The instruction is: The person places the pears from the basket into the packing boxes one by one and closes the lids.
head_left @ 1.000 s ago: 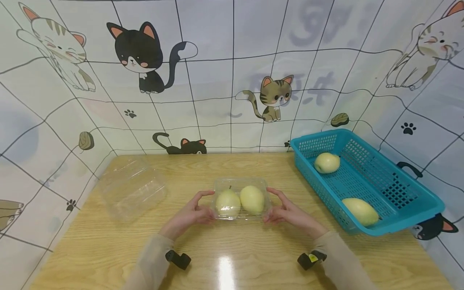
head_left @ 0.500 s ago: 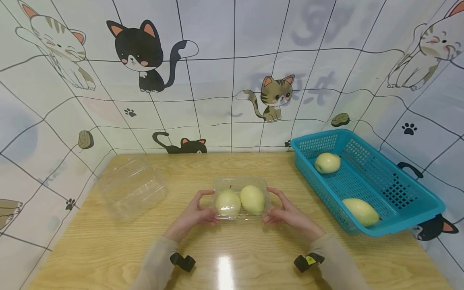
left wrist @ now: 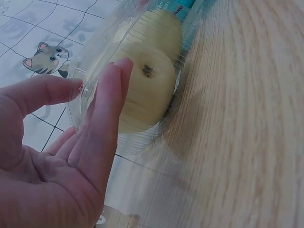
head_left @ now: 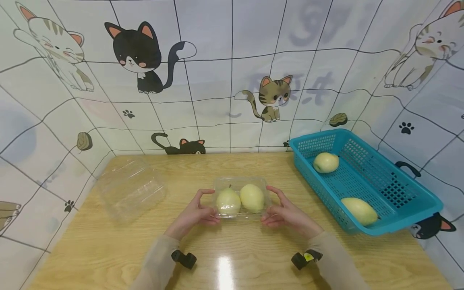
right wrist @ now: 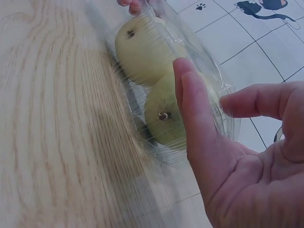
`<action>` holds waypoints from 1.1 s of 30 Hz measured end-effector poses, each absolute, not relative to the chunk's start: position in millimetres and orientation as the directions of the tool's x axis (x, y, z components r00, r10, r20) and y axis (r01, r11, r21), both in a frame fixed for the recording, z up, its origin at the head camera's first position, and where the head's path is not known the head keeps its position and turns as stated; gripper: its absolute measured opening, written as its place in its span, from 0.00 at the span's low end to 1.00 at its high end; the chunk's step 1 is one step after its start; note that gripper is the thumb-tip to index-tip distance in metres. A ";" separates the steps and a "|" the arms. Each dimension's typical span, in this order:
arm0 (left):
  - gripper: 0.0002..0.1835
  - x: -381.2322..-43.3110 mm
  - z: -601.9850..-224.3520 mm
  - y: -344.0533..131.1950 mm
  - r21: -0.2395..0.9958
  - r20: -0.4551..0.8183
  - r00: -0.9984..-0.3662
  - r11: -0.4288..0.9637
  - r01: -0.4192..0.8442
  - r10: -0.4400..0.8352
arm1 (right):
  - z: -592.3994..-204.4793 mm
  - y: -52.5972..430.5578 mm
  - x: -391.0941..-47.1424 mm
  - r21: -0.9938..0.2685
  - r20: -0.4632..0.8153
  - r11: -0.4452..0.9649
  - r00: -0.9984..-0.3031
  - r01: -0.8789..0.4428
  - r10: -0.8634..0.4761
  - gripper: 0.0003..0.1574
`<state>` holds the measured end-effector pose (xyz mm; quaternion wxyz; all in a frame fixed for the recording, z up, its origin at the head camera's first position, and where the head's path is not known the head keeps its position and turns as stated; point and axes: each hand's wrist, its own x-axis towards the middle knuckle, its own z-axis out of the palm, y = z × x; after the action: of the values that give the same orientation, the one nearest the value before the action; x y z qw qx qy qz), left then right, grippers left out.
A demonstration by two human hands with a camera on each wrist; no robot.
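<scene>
Two pale yellow-green pears, a left one (head_left: 228,202) and a right one (head_left: 252,198), lie side by side inside a clear plastic fruit box (head_left: 232,180) at the middle of the table. At its left end, my left hand (head_left: 195,211) pinches the rim between thumb and forefinger. My right hand (head_left: 284,211) does the same at the right end. Close up in the left wrist view, the ribbed clear wall stands between the hand and the nearest pear (left wrist: 149,95). From the right wrist, the thumb and a finger meet at the box's edge (right wrist: 228,90).
A blue perforated basket (head_left: 319,193) stands at the right, holding one pear (head_left: 326,162) near its back and another pear (head_left: 359,211) near its front. Another clear plastic box (head_left: 132,189) lies on the wooden table (head_left: 203,270) at the left. A cat-patterned backdrop (head_left: 214,80) rises behind.
Both forearms have drawn slightly inward, and the left thumb has shifted a little up along the box's near edge. The box and pears stay nearly in place.
</scene>
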<state>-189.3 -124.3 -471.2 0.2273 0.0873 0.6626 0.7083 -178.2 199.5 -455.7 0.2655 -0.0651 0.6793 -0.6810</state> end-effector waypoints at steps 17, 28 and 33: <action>0.33 -196.3 -472.9 -123.9 0.973 -0.189 -0.885 -0.038 -0.226 0.426 | -459.0 199.4 -185.8 -0.942 -0.269 -0.051 -0.838 0.331 -0.475 0.48; 0.35 -196.5 -473.9 -122.8 0.971 -0.179 -0.885 -0.071 -0.230 0.430 | -455.5 200.8 -188.1 -0.942 -0.289 -0.012 -0.826 0.337 -0.484 0.49; 0.35 -197.2 -474.9 -122.3 0.972 -0.179 -0.885 -0.061 -0.226 0.430 | -449.5 199.8 -188.5 -0.943 -0.314 0.055 -0.826 0.327 -0.468 0.49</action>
<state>-197.2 -122.3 -474.9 0.2263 0.0789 0.6468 0.7241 -188.5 199.8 -449.5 0.2901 -0.0531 0.6659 -0.6853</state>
